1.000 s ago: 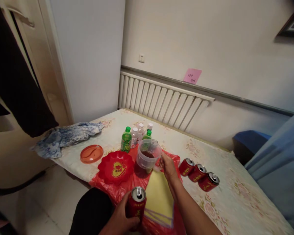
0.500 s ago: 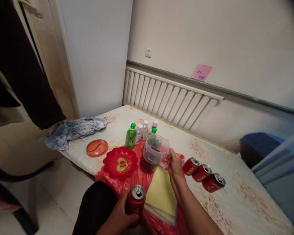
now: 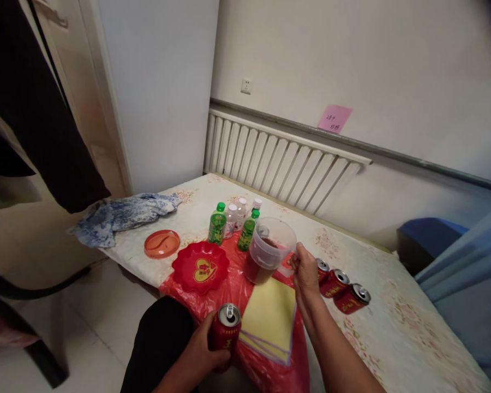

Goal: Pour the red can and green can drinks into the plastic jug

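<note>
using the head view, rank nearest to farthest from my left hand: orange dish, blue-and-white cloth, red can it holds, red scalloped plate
1. Red can: in the left hand
2. Red scalloped plate: ahead
3. Orange dish: left of the plate
4. Blue-and-white cloth: far left, beyond the dish

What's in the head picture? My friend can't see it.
The left hand holds an open red can; the right hand holds a clear jug of brown liquid. Bottles, a red plate and three more cans are nearby.

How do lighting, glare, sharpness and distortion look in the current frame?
Head view: soft indoor light, upper-right corner darkened; head view: glints on the red plastic sheet and the held can; head view: apparent wide-angle stretching towards the edges, the blue curtain soft.
</note>
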`<act>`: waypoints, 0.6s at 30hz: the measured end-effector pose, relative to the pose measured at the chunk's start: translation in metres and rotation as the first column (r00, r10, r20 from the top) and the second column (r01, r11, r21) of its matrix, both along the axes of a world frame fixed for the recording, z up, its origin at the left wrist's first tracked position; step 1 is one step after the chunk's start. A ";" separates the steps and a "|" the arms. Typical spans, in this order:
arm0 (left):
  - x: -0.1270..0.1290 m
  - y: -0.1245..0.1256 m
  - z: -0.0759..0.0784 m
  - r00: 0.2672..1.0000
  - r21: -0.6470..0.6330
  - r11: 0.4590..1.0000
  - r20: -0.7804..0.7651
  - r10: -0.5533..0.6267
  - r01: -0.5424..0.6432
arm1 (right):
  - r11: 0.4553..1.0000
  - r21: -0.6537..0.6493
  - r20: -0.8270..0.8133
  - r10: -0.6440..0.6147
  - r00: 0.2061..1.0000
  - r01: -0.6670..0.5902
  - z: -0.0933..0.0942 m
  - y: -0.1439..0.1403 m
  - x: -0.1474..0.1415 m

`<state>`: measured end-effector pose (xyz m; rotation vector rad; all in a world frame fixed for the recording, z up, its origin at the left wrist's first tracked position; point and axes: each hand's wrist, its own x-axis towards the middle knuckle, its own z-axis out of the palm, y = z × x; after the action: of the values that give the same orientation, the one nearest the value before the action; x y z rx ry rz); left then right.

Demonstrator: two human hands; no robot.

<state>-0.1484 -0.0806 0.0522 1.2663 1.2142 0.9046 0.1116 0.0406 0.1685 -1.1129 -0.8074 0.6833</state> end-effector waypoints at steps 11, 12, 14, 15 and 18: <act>0.010 -0.002 0.004 0.997 0.022 0.997 0.036 -0.071 0.071 | 0.999 -0.046 -0.055 -0.012 0.998 0.010 -0.002 -0.069 0.032; 0.012 -0.002 0.004 0.995 0.027 0.996 0.049 -0.089 0.087 | 0.999 -0.053 -0.050 -0.013 0.999 0.011 -0.005 -0.074 0.035; 0.015 -0.002 0.003 0.991 0.039 0.993 0.075 -0.115 0.112 | 0.998 -0.066 -0.036 -0.015 0.999 0.012 -0.012 -0.082 0.041; 0.016 -0.003 0.003 0.988 0.046 0.991 0.089 -0.129 0.125 | 0.997 -0.071 -0.026 -0.016 1.000 0.014 -0.015 -0.086 0.044; 0.019 -0.005 0.005 0.981 0.058 0.987 0.110 -0.158 0.152 | 0.996 -0.087 0.010 -0.025 1.000 0.025 -0.026 -0.094 0.047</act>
<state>-0.1294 -0.0854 0.0573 1.3109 0.9941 0.8850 0.1584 -0.0534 0.1426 -1.2040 -0.7754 0.6988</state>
